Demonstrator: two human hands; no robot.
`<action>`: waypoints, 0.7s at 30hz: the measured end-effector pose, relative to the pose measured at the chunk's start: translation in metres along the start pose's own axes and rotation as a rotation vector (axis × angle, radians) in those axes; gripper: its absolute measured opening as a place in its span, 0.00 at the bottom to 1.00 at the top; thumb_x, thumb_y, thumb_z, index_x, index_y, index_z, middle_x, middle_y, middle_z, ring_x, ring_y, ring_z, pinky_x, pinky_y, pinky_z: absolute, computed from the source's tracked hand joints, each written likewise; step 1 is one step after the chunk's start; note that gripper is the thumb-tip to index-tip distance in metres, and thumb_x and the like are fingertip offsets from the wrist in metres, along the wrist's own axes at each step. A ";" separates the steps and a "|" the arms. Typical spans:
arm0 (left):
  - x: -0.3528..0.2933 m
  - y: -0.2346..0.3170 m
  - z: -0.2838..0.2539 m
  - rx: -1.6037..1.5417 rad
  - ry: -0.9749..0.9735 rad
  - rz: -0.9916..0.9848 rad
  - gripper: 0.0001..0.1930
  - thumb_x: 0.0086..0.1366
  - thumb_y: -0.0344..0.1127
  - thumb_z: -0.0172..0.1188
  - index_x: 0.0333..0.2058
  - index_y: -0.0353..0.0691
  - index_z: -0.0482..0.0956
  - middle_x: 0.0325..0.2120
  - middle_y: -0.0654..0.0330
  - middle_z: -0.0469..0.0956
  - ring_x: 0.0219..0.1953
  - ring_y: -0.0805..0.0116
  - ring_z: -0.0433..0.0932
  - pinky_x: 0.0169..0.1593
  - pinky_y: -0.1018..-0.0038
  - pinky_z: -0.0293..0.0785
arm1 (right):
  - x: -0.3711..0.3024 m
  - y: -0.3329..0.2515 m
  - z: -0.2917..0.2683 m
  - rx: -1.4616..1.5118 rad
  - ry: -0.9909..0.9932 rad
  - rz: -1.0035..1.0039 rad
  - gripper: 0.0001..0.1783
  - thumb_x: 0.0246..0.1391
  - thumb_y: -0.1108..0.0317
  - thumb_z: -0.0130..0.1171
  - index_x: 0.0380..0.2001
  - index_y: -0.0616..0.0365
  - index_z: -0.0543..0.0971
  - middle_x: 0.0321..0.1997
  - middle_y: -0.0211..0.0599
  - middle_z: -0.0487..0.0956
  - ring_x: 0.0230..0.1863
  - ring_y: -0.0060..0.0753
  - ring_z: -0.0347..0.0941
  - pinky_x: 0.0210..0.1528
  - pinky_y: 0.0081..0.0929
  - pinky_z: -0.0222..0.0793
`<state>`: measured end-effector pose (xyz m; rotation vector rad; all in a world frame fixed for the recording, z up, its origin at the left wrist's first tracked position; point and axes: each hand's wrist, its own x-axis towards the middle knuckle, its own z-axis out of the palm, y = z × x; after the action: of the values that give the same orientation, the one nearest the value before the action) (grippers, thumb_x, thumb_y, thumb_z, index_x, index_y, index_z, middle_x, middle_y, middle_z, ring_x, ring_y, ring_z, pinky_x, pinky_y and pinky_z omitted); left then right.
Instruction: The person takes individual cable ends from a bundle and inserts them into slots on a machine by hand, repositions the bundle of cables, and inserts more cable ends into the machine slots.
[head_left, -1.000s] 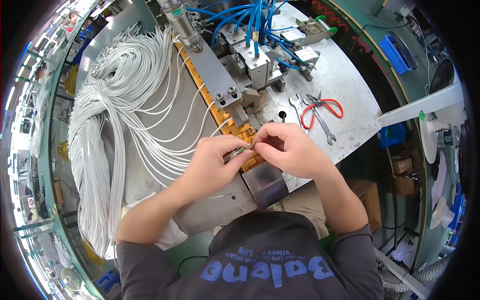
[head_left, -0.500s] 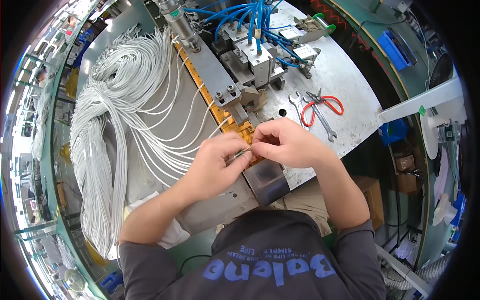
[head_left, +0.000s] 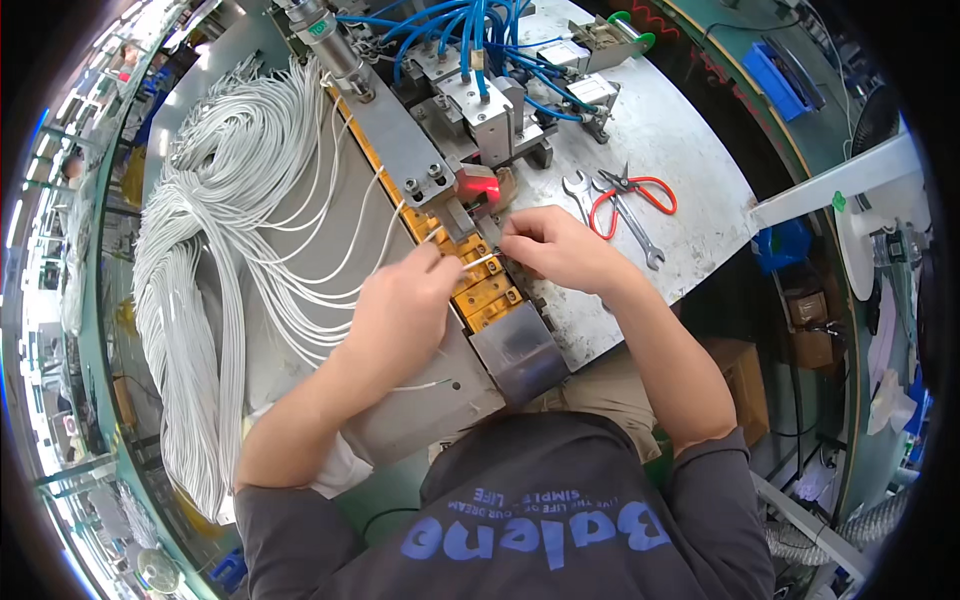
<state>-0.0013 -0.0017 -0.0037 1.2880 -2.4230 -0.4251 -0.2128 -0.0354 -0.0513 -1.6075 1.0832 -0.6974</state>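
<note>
My left hand [head_left: 405, 295] is closed on a white cable [head_left: 480, 262], whose short end reaches across an orange fixture strip [head_left: 488, 297] with screws and slots. Opposite it, my right hand [head_left: 562, 250] pinches at the tip of that cable on the strip's right edge. Its fingertips cover the very end. More white cables [head_left: 300, 290] run from a large bundle [head_left: 215, 170] on the left toward the strip. One loose cable end [head_left: 428, 385] with a greenish tip lies on the grey plate below my left wrist.
A pneumatic machine [head_left: 490, 130] with blue hoses stands beyond my hands, showing a red-lit patch [head_left: 480, 188]. Red-handled cutters [head_left: 635, 190] and wrenches [head_left: 640, 235] lie on the metal table to the right. A metal block [head_left: 520, 350] caps the strip's near end.
Both hands have moved forward from the strip's near end, and the cable now lies across the strip. A red glow has appeared on the machine. The view has shifted slightly.
</note>
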 end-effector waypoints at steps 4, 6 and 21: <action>-0.002 0.007 0.000 0.147 -0.113 0.016 0.08 0.55 0.24 0.55 0.36 0.36 0.75 0.27 0.51 0.73 0.27 0.49 0.74 0.31 0.63 0.73 | -0.001 -0.002 -0.001 0.110 -0.062 0.133 0.10 0.55 0.66 0.53 0.25 0.63 0.75 0.17 0.24 0.69 0.19 0.14 0.62 0.21 0.17 0.56; -0.003 -0.002 -0.004 -0.175 -0.030 -0.011 0.10 0.57 0.23 0.55 0.39 0.34 0.74 0.29 0.51 0.75 0.26 0.55 0.76 0.32 0.67 0.73 | -0.005 -0.006 -0.006 0.299 -0.049 0.262 0.09 0.54 0.67 0.54 0.26 0.63 0.76 0.18 0.24 0.70 0.21 0.13 0.62 0.22 0.16 0.57; 0.005 -0.004 -0.019 -0.929 -0.136 -0.369 0.11 0.61 0.24 0.54 0.42 0.29 0.76 0.28 0.58 0.80 0.28 0.79 0.75 0.33 0.81 0.72 | -0.013 -0.048 0.010 0.312 -0.067 0.015 0.04 0.54 0.74 0.56 0.30 0.65 0.76 0.24 0.24 0.74 0.25 0.10 0.67 0.27 0.13 0.63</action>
<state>0.0083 -0.0098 0.0123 1.2349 -1.6509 -1.5429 -0.1950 -0.0158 -0.0075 -1.3439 0.8883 -0.7575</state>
